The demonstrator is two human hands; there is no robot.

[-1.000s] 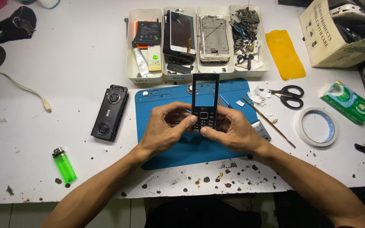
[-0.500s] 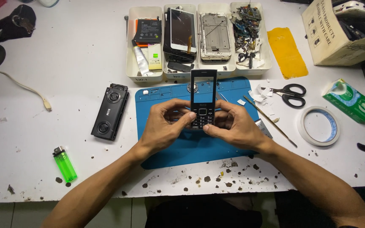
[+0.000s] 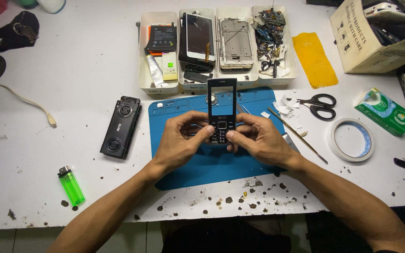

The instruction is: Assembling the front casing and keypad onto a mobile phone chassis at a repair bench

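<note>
Underneath, a white worktable (image 3: 85, 70) speckled with dark chips carries a blue repair mat (image 3: 258, 164). Behind the mat sit white parts trays (image 3: 158, 84); a black speaker (image 3: 121, 126) and a green lighter (image 3: 72, 185) lie to the left, scissors (image 3: 319, 105) and a tape roll (image 3: 351, 139) to the right. Above the mat, the left hand (image 3: 181, 143) and right hand (image 3: 258, 140) pinch a black keypad phone (image 3: 221, 110) upright, thumbs on its keys.

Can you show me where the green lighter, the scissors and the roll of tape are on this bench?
green lighter (image 3: 72, 186): head view, middle of its translucent green body.
scissors (image 3: 323, 113): head view, on the lower black handle loop.
roll of tape (image 3: 339, 153): head view, on the lower left of the white ring.
</note>
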